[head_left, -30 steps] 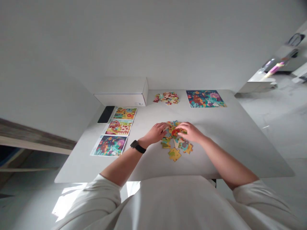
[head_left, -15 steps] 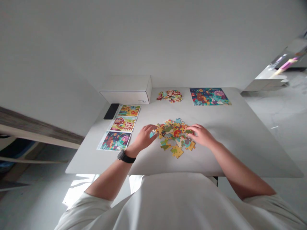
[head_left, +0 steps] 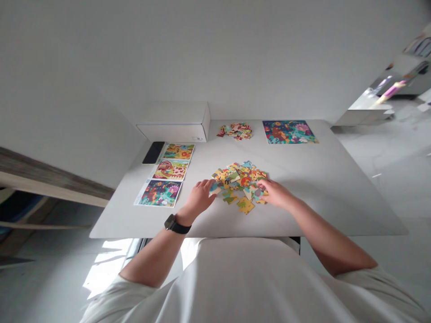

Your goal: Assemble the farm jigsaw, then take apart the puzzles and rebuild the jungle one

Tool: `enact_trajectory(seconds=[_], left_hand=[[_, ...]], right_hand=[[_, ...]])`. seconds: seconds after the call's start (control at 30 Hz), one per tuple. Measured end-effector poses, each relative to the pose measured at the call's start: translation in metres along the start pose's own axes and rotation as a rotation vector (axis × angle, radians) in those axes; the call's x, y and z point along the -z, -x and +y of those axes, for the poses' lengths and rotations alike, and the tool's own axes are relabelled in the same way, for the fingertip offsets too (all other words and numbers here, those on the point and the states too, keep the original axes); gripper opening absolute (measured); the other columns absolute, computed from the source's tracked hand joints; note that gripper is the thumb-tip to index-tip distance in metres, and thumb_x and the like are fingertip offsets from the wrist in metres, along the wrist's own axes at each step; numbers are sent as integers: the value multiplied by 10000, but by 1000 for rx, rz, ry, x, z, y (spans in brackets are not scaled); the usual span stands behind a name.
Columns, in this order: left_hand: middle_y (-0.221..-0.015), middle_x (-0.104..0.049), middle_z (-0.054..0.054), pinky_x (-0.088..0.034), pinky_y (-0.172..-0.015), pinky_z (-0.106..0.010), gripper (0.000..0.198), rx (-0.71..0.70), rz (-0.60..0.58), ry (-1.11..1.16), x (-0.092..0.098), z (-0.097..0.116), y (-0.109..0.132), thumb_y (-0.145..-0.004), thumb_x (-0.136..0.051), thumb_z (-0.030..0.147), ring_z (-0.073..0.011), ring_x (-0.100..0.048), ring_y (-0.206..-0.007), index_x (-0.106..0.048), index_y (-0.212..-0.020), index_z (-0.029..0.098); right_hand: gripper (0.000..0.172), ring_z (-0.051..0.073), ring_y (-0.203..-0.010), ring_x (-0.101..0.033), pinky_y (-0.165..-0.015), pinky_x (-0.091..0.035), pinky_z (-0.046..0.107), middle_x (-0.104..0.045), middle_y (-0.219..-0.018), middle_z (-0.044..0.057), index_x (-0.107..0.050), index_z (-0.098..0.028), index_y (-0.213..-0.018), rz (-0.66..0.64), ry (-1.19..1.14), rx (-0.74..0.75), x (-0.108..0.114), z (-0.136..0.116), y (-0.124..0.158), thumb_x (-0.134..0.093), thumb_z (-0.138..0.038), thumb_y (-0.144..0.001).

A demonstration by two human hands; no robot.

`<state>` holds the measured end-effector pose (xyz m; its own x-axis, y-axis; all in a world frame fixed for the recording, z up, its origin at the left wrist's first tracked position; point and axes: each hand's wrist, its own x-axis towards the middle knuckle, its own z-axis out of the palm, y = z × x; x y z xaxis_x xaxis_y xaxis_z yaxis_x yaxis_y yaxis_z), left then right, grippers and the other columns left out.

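Observation:
A loose heap of colourful jigsaw puzzle pieces (head_left: 239,181), mostly yellow, green and orange, lies in front of me on the white table (head_left: 303,211). My left hand (head_left: 201,197), with a black watch (head_left: 177,224) on its wrist, rests at the heap's left edge. Its thumb stands apart from the fingers, and pale blue and white pieces lie against the fingertips. At the right edge my right hand (head_left: 275,194) touches the pieces, fingers and thumb spread apart. The fingertips of both hands partly cover the outer pieces.
A smaller heap of reddish puzzle pieces (head_left: 235,131) lies at the back, between a white box (head_left: 171,130) and a dark picture sheet (head_left: 288,132). On the left are a black phone (head_left: 153,152) and a strip of three pictures (head_left: 170,170). A wall (head_left: 235,58) stands behind the table.
My right hand has moved inward and slightly down along the heap's right side. Pieces at the heap's left have spread toward my left hand. The whole view has shifted slightly.

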<state>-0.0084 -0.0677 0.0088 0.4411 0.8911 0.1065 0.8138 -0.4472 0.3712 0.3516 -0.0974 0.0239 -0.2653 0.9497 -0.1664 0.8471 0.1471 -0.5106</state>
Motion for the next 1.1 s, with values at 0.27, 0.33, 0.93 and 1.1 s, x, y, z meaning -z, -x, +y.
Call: enact_trajectory(seconds=[0.27, 0.33, 0.93, 1.1], left_hand=[[-1316, -689, -130, -573, -1075, -492, 669, -7, -21, 102, -7, 15, 4, -881, -812, 272, -335, -699, -1200, -547, -1495, 248], [-1306, -681, -136, -588, -1045, -480, 669, 11, -32, 113, -6, 14, 6, -878, -819, 267, -320, -715, -1152, -550, -1490, 237], [-1253, -649, -66, -629, -751, -260, 449, 134, 122, 497, 8, -9, -27, -874, -701, 164, -118, -726, -813, -679, -1312, 256], [-1280, -683, -93, -658, -837, -325, 389, 131, 146, 553, 5, 7, -69, -898, -723, 192, -153, -728, -893, -682, -1284, 217]], right_hand=[[404, 310, -1155, -710, -982, -555, 392, -650, -1311, 145, -734, -242, -1142, -98, 196, -82, -5, -33, -23, -922, -304, -790], [418, 330, -1199, -688, -1001, -552, 412, -646, -1299, 151, -722, -235, -1116, -112, 217, -71, -3, -32, -25, -940, -318, -769], [325, 173, -742, -655, -677, -503, 267, -681, -809, -31, -678, -225, -1059, -78, -302, -77, 8, 10, -26, -846, -336, -804], [406, 246, -949, -733, -846, -596, 358, -762, -1042, 74, -685, -215, -1193, 126, -360, -146, 29, 3, -53, -832, -394, -859]])
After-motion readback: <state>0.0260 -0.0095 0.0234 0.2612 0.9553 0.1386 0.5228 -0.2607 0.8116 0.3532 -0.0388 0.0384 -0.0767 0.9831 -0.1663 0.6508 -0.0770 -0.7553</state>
